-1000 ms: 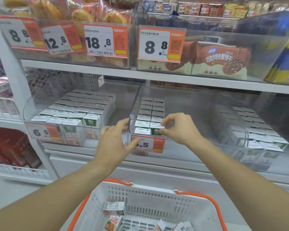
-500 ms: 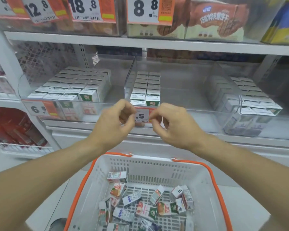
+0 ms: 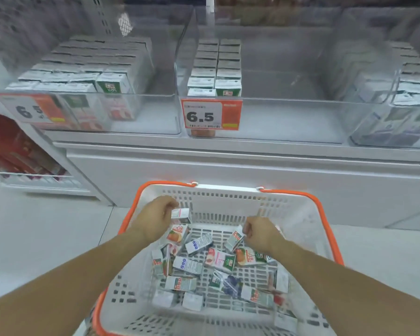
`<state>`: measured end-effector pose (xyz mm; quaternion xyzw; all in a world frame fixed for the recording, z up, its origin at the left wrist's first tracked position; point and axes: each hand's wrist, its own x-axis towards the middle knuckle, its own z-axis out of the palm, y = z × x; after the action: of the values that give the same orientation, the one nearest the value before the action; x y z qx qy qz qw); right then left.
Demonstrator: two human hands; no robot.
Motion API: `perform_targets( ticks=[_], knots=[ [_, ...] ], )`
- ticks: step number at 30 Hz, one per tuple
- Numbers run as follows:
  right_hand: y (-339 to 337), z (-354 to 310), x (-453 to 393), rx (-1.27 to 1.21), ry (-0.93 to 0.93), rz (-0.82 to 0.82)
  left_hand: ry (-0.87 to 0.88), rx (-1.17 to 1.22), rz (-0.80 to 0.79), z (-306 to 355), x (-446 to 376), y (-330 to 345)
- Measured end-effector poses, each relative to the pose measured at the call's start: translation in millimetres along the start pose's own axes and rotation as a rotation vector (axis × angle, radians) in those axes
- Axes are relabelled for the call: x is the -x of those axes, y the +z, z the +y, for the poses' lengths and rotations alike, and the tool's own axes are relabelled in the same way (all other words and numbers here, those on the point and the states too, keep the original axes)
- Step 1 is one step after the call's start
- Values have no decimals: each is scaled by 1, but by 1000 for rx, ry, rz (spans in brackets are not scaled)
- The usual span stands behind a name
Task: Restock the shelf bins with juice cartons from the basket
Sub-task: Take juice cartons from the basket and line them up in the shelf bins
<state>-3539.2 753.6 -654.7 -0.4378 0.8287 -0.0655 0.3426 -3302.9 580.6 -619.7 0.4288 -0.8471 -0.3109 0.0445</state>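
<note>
A white basket [image 3: 224, 204] with orange handles sits on the floor below me, with several juice cartons [image 3: 218, 261] lying loose in it. My left hand [image 3: 157, 215] is at the basket's far left and grips a small carton [image 3: 180, 212] by its end. My right hand [image 3: 261, 234] is lower and to the right, with its curled fingers pinching the corner of a tilted carton [image 3: 233, 240]. Above, the clear middle shelf bin [image 3: 289, 112] holds two rows of cartons [image 3: 215, 66] at its left side. The rest of that bin's floor is bare.
An orange 6.5 price tag [image 3: 211, 116] hangs on the middle bin's front. The left bin [image 3: 83, 69] is packed with cartons, and another stocked bin [image 3: 410, 93] stands at the right. A white shelf base [image 3: 228, 170] runs behind the basket. Red packs [image 3: 17, 151] fill a low rack on the left.
Both hands have dropped from the middle bin's price tag into the basket and closed on cartons. My view has tilted down, so the upper shelf is out of sight.
</note>
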Motion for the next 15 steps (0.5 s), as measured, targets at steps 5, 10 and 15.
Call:
perform_targets(
  ticks=[5, 10, 15],
  knots=[
    [42, 20, -16, -61, 128, -31, -5, -182, 41, -54, -1, 41],
    [61, 4, -49, -200, 281, -84, -62, -200, 0, -53, -20, 66],
    [81, -6, -67, -174, 384, 24, -95, -243, 33, -53, -42, 71]
  ],
)
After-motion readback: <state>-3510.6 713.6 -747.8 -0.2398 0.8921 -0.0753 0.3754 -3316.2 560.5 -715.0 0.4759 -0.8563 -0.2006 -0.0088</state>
